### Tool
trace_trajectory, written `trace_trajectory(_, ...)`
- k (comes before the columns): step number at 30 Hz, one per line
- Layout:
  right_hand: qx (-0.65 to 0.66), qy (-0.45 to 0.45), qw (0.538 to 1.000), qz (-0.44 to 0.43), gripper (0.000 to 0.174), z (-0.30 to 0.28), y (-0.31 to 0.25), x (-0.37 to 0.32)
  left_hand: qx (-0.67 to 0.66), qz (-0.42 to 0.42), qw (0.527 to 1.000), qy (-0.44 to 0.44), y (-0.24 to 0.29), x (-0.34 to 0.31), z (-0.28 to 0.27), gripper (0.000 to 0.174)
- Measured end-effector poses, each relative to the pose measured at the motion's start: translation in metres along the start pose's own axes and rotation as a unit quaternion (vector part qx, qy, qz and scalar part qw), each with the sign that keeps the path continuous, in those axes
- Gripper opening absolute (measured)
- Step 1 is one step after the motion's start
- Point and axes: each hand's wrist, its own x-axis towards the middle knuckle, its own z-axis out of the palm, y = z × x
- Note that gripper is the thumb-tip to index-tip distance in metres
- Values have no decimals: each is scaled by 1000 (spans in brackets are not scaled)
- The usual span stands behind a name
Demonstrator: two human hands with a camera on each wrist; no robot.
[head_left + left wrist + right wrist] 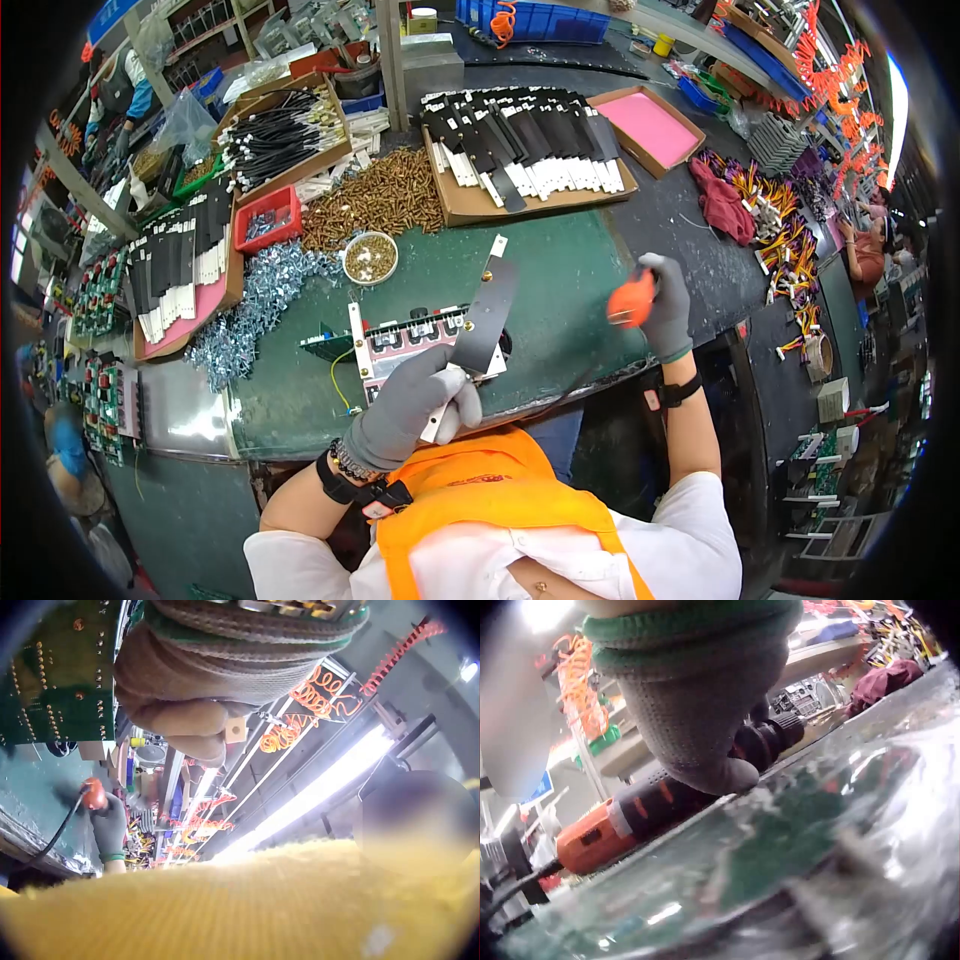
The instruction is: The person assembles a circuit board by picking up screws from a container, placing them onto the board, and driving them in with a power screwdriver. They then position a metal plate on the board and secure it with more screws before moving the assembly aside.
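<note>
My gloved left hand (408, 405) curls its fingers around a white strip with a dark grey flap (487, 312). One holed white end pokes out below the fingers; the strip's other end reaches over a circuit board assembly (410, 345). In the left wrist view, a pale holed strip end (235, 730) shows beside the curled fingers. Off to the right, my gloved right hand (668, 308) grips an orange and black electric screwdriver (652, 806), above the green bench. Its chuck juts past the thumb in the right wrist view, and a cord trails from its orange end.
Behind the board lie a small tub of brass screws (370, 258), a heap of brass standoffs (375, 205) and a box of black-and-white strips (530, 150). Silvery clips (255, 310) are heaped left. A dark red cloth (722, 200) and wire bundles lie right.
</note>
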Motion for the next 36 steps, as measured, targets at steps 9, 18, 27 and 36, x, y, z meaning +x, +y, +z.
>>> trace_trajectory(9,662,188,725,-46,66,-64,-138,69,-8,-34,999,-28,-17,5,18,34)
trace_trajectory(18,732,61,675,-68,73,-62,-201,79,45,-61,996,-42,-22,-6,19,26)
trace_trajectory(27,725,35,676,-126,67,-50,-204,82,41,-52,997,-42,-22,-10,18,22)
trace_trajectory(36,691,80,718,-33,69,-50,-219,82,27,-45,999,-13,-35,-8,25,18)
